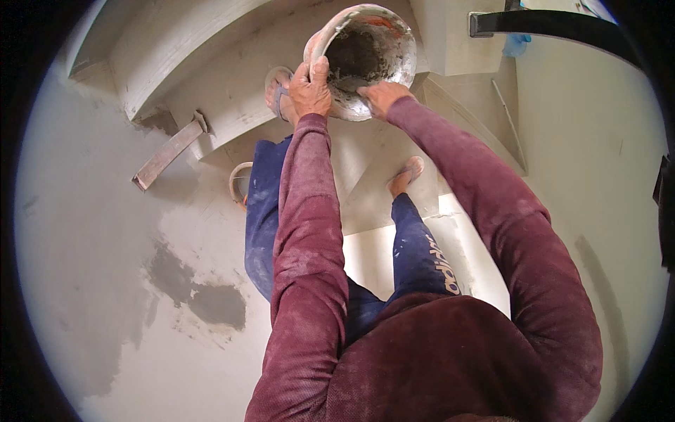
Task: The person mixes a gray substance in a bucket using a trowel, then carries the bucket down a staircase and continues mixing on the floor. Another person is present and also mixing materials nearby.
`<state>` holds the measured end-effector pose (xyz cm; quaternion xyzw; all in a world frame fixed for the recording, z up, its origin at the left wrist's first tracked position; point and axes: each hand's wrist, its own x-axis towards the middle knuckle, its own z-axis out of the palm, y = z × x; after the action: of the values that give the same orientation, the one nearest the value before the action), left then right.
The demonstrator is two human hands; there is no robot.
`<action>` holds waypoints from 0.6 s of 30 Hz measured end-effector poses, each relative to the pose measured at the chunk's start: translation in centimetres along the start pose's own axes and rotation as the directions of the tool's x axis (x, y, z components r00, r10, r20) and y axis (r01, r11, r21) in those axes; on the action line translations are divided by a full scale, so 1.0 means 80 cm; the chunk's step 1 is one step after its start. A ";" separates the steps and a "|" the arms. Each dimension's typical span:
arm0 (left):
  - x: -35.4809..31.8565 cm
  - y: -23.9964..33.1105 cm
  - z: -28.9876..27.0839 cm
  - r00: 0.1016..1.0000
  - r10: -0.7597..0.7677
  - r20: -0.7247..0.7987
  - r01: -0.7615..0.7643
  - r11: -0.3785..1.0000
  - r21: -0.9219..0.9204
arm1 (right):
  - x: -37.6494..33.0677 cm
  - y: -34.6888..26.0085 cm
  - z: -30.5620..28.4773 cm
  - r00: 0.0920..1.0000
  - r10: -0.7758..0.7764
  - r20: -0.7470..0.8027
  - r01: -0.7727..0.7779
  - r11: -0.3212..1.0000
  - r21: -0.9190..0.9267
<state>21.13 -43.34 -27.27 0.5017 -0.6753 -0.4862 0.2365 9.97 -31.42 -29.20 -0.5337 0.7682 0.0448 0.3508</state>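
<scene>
A bucket (404, 53) crusted with pale plaster is tilted, its mouth facing me, and dark grey residue lies inside. My left hand (311, 91) grips its left rim, thumb up along the edge. At the lower right of the mouth, my right hand (385, 98) is closed, its fingertips reaching in over the rim. A bright spot shows beside those fingers, but whether they hold a small tool cannot be made out. The bucket's underside is out of sight.
My sandalled feet stand on pale steps (246, 91). A rusty metal bracket (169, 155) juts out at the left. Another round container (239, 181) is partly hidden by my left leg. A black curved bar (555, 27) crosses the upper right. Grey damp patches (218, 304) mark the left surface.
</scene>
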 end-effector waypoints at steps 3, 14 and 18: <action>0.009 0.001 -0.005 0.996 -0.003 -0.091 0.019 0.984 0.177 | 0.019 -0.006 -0.015 0.994 0.105 0.017 -0.107 0.985 0.132; 0.003 0.008 0.000 0.988 0.022 -0.152 -0.015 0.999 0.042 | 0.042 0.030 -0.035 0.977 0.198 -0.073 -0.172 0.947 0.273; 0.006 -0.004 -0.004 0.989 -0.005 -0.144 0.012 0.999 0.042 | 0.035 0.020 -0.023 0.985 0.167 0.036 -0.169 0.912 0.374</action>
<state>21.38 -43.90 -27.47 0.5434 -0.6646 -0.4349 0.2718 7.17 -33.77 -29.96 -0.3885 0.8050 -0.0725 0.4425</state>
